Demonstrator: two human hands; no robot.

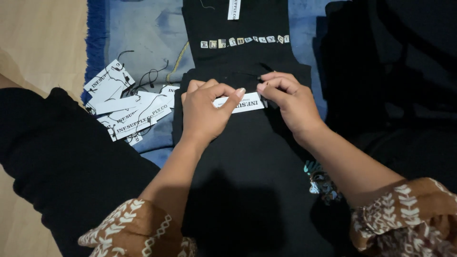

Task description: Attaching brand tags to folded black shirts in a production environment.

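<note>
- Left hand [203, 112] curls knuckles-up over the garment [247, 166], thumb and forefinger pinched on the tag [243, 104].
- Right hand [289, 102] meets it fingertip to fingertip, pinching a thin black string [247, 74] at the tag's edge.
- The tag is a white rectangle lying on the black garment.
- Spare tags [126, 107], white with black strings, lie heaped to the left on blue cloth [143, 38].

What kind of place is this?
Likely a small home garment workshop, with the work done on the floor. Both hands hold a white tag on a black garment; more tags lie loose on a blue mat.
</note>
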